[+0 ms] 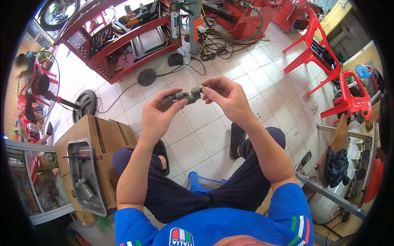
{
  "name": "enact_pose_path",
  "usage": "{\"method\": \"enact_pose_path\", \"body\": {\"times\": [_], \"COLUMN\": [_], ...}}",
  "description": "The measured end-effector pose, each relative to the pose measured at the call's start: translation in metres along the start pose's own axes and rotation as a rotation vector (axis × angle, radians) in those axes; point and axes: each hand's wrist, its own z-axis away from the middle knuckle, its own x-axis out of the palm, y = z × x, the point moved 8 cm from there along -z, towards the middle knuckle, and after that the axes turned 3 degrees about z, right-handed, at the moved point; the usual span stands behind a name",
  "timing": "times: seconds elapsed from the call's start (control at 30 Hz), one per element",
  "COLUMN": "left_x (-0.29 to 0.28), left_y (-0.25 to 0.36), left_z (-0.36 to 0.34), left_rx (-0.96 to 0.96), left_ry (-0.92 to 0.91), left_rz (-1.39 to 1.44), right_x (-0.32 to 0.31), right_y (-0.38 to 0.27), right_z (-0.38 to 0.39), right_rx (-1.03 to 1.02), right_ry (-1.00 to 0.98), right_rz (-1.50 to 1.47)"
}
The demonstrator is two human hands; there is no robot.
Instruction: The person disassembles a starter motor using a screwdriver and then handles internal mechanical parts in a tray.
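Held up in front of me over the floor is a small dull-grey metal fitting (190,97) with hexagonal sections, lying roughly level. My left hand (159,115) grips its left part between thumb and fingers. At the right end, my right hand (230,100) pinches the fitting with thumb and forefinger. The fingers cover parts of it, and its finer details are too small to make out.
A metal tray (93,174) with metal parts rests on a cardboard box (108,133) at left. Beyond stands a red tool cart (101,70). Cables (215,50) lie on the floor. A fan (41,86) stands left, red chairs (318,65) right, a blue stool (198,185) beneath me.
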Motion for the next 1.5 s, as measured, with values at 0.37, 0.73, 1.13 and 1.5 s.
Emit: {"method": "enact_pose_path", "body": {"times": [0.37, 0.73, 1.13, 1.5], "left_x": [0.003, 0.003, 0.006, 0.007], "left_y": [0.003, 0.005, 0.008, 0.008], "left_z": [0.0, 0.0, 0.001, 0.001], "left_rx": [0.006, 0.028, 0.029, 0.044], "left_ry": [0.009, 0.008, -0.005, 0.019], "left_rz": [0.021, 0.01, 0.002, 0.012], "right_x": [-0.002, -0.008, -0.006, -0.007], "right_y": [-0.015, -0.003, 0.004, 0.01], "right_z": [0.001, 0.0, 0.0, 0.0], "right_rx": [-0.123, 0.024, 0.054, 0.039], "right_ry": [0.043, -0.016, -0.098, -0.121], "right_rz": [0.007, 0.043, -0.013, 0.046]}}
